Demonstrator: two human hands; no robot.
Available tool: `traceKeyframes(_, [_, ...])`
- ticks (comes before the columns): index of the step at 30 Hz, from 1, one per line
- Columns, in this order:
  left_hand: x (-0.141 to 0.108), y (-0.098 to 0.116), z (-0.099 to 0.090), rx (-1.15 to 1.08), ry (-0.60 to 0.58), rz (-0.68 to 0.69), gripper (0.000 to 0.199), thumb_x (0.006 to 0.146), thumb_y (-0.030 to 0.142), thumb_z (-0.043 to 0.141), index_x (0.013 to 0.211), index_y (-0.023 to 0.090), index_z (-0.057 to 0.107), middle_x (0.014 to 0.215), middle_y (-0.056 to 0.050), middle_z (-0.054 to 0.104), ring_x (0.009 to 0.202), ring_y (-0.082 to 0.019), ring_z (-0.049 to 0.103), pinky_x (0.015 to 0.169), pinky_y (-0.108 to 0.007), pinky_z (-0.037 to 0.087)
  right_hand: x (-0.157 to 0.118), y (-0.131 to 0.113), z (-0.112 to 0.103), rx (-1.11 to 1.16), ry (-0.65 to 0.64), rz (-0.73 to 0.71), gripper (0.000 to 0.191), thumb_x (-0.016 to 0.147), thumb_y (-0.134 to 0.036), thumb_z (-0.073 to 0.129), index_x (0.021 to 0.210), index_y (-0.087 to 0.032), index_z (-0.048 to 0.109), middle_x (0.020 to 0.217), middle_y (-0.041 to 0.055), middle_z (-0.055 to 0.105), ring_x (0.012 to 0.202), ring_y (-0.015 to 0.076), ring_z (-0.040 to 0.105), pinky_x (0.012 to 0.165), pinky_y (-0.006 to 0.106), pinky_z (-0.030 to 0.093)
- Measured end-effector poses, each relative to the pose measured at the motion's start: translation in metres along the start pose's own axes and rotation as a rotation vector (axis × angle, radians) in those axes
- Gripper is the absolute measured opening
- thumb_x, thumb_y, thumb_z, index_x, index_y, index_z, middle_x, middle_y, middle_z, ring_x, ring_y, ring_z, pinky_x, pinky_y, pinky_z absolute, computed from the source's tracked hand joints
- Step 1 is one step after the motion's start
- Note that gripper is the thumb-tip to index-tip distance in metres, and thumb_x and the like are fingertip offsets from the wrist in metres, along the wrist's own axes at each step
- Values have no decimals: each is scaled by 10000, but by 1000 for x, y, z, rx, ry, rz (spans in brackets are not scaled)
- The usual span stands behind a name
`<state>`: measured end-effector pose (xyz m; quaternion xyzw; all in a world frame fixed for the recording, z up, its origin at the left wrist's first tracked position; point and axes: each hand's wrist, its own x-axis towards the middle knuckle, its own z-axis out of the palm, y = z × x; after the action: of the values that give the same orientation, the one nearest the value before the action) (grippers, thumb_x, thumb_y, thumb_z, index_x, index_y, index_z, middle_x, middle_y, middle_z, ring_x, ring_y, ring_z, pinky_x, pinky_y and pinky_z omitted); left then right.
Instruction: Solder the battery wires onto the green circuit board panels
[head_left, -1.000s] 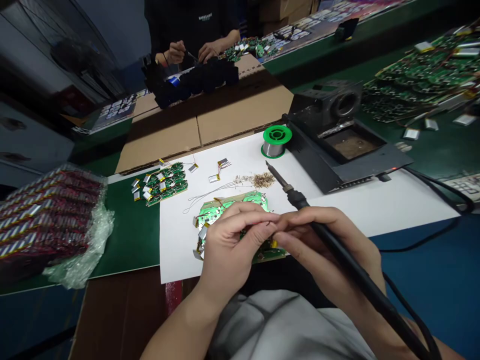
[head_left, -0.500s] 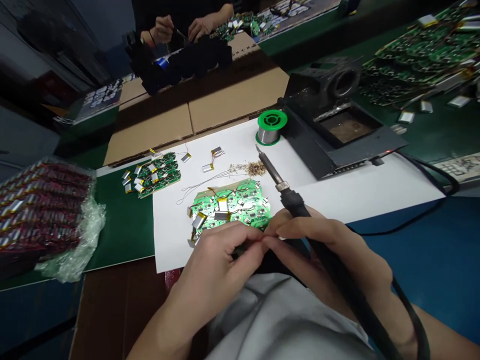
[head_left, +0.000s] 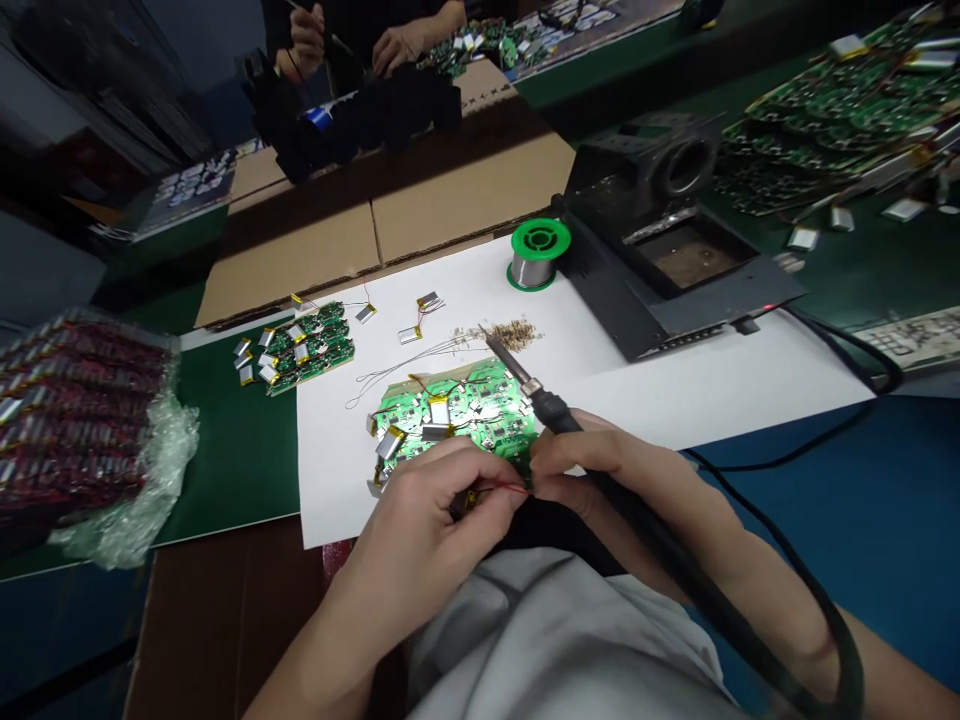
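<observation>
My left hand (head_left: 442, 520) is closed, pinching a thin red wire (head_left: 510, 487) with a bit of yellow showing between the fingers; the rest of that part is hidden in my palm. Close beside it, my right hand (head_left: 607, 470) keeps a black soldering iron (head_left: 551, 410) across its palm, the tip pointing up and left over the paper. My right thumb and forefinger come together near the wire's end; whether they touch it I cannot tell. Just beyond my hands lies a green circuit board panel (head_left: 487, 405) with several small silver battery cells (head_left: 439, 410) on it.
A green solder spool (head_left: 538, 255) stands beside the black iron stand (head_left: 675, 270). Solder crumbs (head_left: 514, 333) and loose wires lie on white paper (head_left: 337, 480). Another board panel (head_left: 315, 345) is at left, near bubble-wrapped stacks (head_left: 82, 420). Across the table, a person's hands (head_left: 307, 45) work.
My fingertips have drawn slightly apart, and the red wire now shows between them. The soldering iron's tip has dropped down and left, from near the spool to over the crumbs.
</observation>
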<state>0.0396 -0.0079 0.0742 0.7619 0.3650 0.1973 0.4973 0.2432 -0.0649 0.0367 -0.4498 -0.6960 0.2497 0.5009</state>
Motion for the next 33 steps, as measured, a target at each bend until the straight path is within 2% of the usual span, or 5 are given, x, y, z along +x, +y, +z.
traceKeyframes(8, [5,-5,-7,154,91,138,145,1041,146,599,965,250,664,944,3,698,876,-158,659,768,-261,498,11,45,-2,21,444,367,306,997,-346,680,1289,-265,639,848,7,795,815,193,798,800,338,654])
traceKeyframes(11, [6,-8,-7,183,130,185,126,1042,153,602,981,251,652,939,-1,694,861,-158,657,753,-268,505,15,62,-1,-3,432,436,273,965,-371,708,1201,-237,738,811,17,802,783,210,800,803,372,669])
traceKeyframes(14, [6,-13,-2,267,192,231,116,1033,140,592,1007,242,640,956,-26,676,900,-183,643,781,-310,511,16,69,1,-58,428,343,161,919,-297,738,1059,-256,805,962,39,823,906,222,798,847,363,662])
traceKeyframes(22, [14,-32,16,493,250,300,202,961,34,575,917,231,572,1209,-68,719,1247,-267,631,1136,-546,350,14,70,4,-92,424,294,145,903,-228,728,1001,-282,820,909,13,809,866,196,778,790,310,638])
traceKeyframes(33, [15,-33,17,490,240,268,187,991,62,567,915,232,584,1203,-48,728,1238,-233,641,1158,-504,304,14,68,4,-84,426,309,137,904,-222,726,991,-256,826,931,31,815,880,199,774,818,316,624])
